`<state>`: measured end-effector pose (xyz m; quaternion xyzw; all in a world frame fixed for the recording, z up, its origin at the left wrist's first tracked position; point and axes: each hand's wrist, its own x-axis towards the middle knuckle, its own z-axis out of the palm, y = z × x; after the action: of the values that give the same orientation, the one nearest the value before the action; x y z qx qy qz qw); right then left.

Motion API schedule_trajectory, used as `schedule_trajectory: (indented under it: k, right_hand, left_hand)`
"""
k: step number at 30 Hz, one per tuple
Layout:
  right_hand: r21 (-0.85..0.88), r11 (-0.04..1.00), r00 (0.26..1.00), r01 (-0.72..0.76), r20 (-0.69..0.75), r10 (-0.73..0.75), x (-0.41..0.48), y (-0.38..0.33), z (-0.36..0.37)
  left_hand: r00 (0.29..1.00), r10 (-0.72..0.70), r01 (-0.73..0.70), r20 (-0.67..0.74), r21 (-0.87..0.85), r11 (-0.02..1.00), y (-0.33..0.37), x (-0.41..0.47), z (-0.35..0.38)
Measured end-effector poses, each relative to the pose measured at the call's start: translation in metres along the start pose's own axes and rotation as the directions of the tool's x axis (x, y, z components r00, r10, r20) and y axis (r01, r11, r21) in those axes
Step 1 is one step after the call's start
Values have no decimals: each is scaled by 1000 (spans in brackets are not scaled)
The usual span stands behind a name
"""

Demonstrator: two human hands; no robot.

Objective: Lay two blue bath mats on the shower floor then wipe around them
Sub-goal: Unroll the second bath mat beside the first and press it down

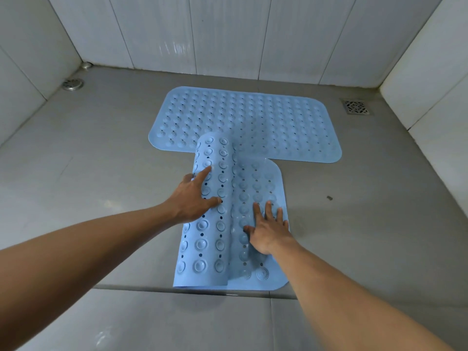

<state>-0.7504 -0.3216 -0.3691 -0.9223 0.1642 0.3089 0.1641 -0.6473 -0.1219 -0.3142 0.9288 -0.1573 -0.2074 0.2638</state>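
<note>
One blue bath mat (255, 122) lies flat crosswise on the grey shower floor (101, 158), near the back wall. A second blue mat (255, 183) runs lengthwise toward me, its far end overlapping the first mat's front edge. Its left half is curled up and over, showing suction cups on the underside (210, 231). My left hand (193, 198) rests fingers spread on that curled part. My right hand (267, 230) presses flat, fingers apart, on the mat's flat right half.
A round metal drain (73, 84) sits in the back left corner and a square grated drain (356, 106) at the back right. White tiled walls close in on three sides. A low step edge (126, 287) crosses the floor near me. A small dark speck (329, 198) lies right of the mat.
</note>
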Motion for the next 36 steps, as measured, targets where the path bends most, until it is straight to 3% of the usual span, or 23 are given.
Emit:
schedule_trajectory:
  k: [2, 7, 11, 15, 19, 25, 29, 36]
  right_hand:
    - [-6, 1000, 1000, -9, -7, 9, 0, 8, -3]
    - [-42, 999, 994, 4, -108, -8, 2, -14, -5]
    - [38, 999, 993, 39, -116, -34, 10, -34, 2]
    - [-30, 999, 993, 22, -118, -25, 10, -23, 12]
    - [-18, 1000, 991, -11, -133, 8, 5, -7, 11]
    - [-17, 1000, 982, -8, -189, 5, 5, -10, 12]
    - [-17, 1000, 984, 22, -178, -25, 10, -26, 13]
    - [-38, 999, 981, 1, -193, -8, 11, -2, 10]
  left_hand:
    - [999, 2, -3, 32, 48, 999, 6, 1, 4]
    - [987, 105, -143, 122, 364, 920, 4, 6, 8]
    - [982, 153, -185, 108, 425, 886, -1, 1, 2]
    - [992, 124, -123, 19, 330, 936, -7, -2, 1]
    - [990, 141, -138, 15, 311, 940, -3, -1, 4]
    - [999, 41, -46, 22, 350, 936, -2, -5, 6]
    - [996, 85, -93, 37, 444, 891, -15, -8, 7]
    - [991, 132, -122, -1, 372, 920, -12, -11, 8]
